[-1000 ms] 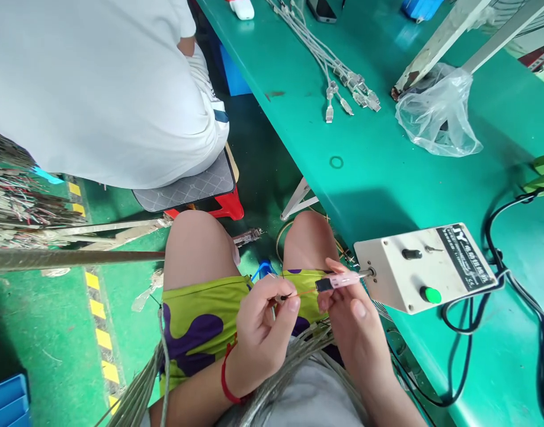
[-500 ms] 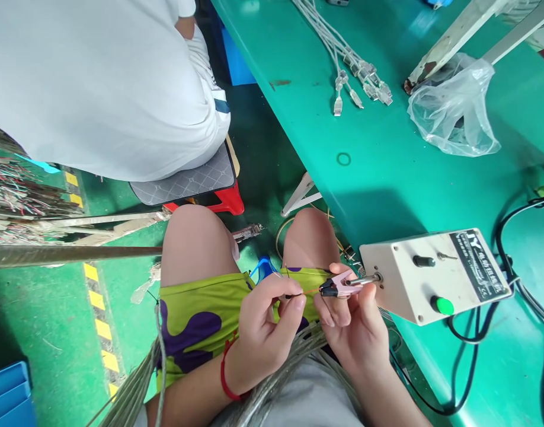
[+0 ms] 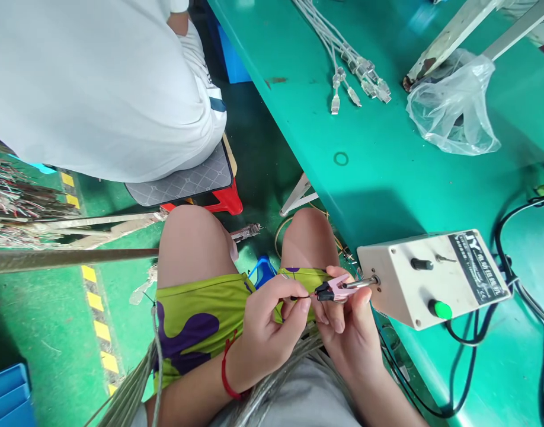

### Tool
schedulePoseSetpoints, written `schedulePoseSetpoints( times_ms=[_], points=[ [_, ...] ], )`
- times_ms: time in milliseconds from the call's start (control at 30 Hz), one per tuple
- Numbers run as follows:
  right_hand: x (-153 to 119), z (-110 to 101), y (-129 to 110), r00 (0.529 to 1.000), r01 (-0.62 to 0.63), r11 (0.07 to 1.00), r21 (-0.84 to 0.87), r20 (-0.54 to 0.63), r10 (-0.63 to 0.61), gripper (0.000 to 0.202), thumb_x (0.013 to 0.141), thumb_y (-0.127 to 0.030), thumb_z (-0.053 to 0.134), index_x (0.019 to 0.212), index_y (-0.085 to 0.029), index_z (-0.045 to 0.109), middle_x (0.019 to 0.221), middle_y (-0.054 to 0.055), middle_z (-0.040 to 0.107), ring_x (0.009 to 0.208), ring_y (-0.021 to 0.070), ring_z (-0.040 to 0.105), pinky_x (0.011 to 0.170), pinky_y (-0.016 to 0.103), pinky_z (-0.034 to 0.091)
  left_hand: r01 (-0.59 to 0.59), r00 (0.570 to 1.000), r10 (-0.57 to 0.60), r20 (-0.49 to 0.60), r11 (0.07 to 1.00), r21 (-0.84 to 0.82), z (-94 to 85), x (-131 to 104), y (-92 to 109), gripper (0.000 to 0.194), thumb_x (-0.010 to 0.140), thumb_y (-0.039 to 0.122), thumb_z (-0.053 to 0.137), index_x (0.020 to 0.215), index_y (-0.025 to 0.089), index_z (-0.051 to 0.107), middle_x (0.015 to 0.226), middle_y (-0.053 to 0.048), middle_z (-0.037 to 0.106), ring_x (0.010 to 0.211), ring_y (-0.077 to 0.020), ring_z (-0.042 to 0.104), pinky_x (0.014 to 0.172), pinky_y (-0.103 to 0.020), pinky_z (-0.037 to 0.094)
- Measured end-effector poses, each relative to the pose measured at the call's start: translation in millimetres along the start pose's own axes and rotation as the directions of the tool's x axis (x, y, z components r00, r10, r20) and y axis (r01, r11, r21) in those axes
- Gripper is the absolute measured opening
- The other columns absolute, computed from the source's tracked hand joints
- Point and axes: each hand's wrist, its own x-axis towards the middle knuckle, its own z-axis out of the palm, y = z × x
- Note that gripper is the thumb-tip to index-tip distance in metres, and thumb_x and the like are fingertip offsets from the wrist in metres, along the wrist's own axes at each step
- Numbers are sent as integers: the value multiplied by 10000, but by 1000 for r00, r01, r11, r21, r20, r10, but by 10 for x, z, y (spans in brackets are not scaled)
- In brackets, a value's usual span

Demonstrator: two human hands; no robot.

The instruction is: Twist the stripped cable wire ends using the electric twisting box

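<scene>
On the green tabletop (image 3: 294, 89) sits a control box (image 3: 414, 279). At its shaft, the right hand (image 3: 349, 332) grasps a pink clip (image 3: 341, 289); the left hand (image 3: 269, 320), pinching a thin wire (image 3: 311, 295), has moved closer, probably bringing wire and clip together.

At the right, the control box (image 3: 408, 287) sits on the near edge of the table (image 3: 387, 148), its shaft (image 3: 361, 283) pointing left. The clip (image 3: 338, 289) is on that shaft, in the right hand (image 3: 354, 326); left of it, a wire (image 3: 311, 295) runs to the left hand (image 3: 272, 314). Farther up the table, USB cables (image 3: 361, 65) lie left of a plastic bag (image 3: 454, 112). Off the table's left side, a co-worker (image 3: 112, 89) sits on a stool (image 3: 187, 178).
</scene>
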Motion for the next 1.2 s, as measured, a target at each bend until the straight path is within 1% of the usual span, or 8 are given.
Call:
schedulePoseSetpoints(
  times_ms=[167,500,767,933,1067,1133,1167,1200],
  points=[
    [-23,-32,18,1000,5,1000,-19,-16,-6,530,986,-731,859,1221,-257,858,529,-76,454,575,146,337,641,286,399,-13,1000,13,1,1000,3,2,-2,11,137,1105,122,689,1174,240,699,930,-8,741,616,-105,579,613,-229,524],
    [54,-66,0,999,18,998,-64,-32,-20,503,933,-719,918,1156,-271,877,404,-92,437,485,132,328,653,292,467,-11,999,11,-45,1000,2,24,-22,3,113,1109,137,686,1144,245,694,903,15,727,620,-97,572,606,-207,507],
    [48,-74,13,999,40,997,-65,39,-37,504,977,-724,869,1174,-261,867,427,-91,412,519,134,255,597,263,365,-26,998,28,-48,999,46,36,-20,5,79,1127,158,680,1130,235,695,870,6,725,612,-105,586,594,-213,509],
    [113,-130,83,998,42,996,-82,60,-38,598,969,-811,819,1234,-275,841,474,-99,394,525,146,252,589,283,337,-23,998,24,-55,999,28,28,18,-6,53,1141,187,675,1128,232,699,897,0,748,588,-92,586,583,-204,519],
    [41,-218,31,977,56,947,-316,215,13,782,965,-968,653,1091,-225,862,532,-44,483,523,149,348,586,315,330,-41,998,42,-48,999,17,22,60,-16,61,1132,181,678,1106,228,707,893,2,755,582,-87,586,575,-198,508],
    [-148,-311,-50,974,154,854,-497,219,-48,638,1022,-842,715,1068,-230,889,594,2,590,549,172,478,585,328,375,-36,998,37,-54,999,26,22,57,-18,67,1121,177,683,1086,226,712,883,1,761,576,-90,574,568,-199,500],
    [-275,-375,-101,975,213,788,-578,179,-133,428,1058,-667,788,1121,-260,906,649,17,655,586,191,560,591,330,423,-32,998,33,-56,999,28,23,47,-21,69,1115,174,685,1081,226,715,879,2,762,576,-91,571,569,-201,499],
    [-411,-452,-159,953,285,716,-637,109,-283,277,1066,-531,818,1161,-288,912,755,46,729,661,219,640,602,339,472,-26,998,28,-57,999,27,24,34,-24,71,1110,170,687,1083,228,718,879,2,763,580,-94,573,578,-204,503]
  ],
)
